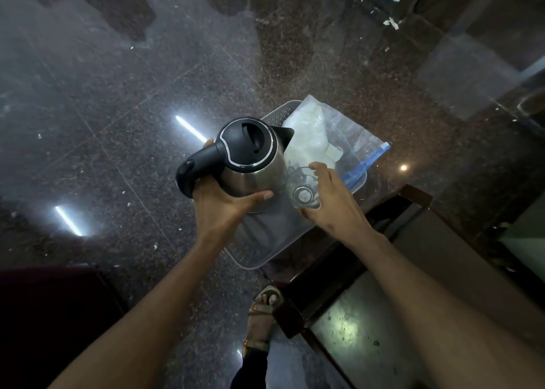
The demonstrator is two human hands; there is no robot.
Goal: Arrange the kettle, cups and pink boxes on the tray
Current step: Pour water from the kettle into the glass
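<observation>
A steel kettle [253, 164] with a black lid and handle stands on a grey tray [271, 241] that rests on the corner of a dark table. My left hand [224, 206] wraps around the kettle's lower body below the handle. To the kettle's right, my right hand [330, 200] grips a clear glass cup [303, 189] from the side; the cup sits low over the tray. A clear zip bag [327, 135] holding pale items covers the tray's far part. No pink boxes are visible.
The tray overhangs a dark speckled stone floor [118, 123] on the left. A glass-topped wooden table [383, 315] runs along the lower right. A sandalled foot [265, 303] stands below the tray. A dark red surface [44, 315] lies at the lower left.
</observation>
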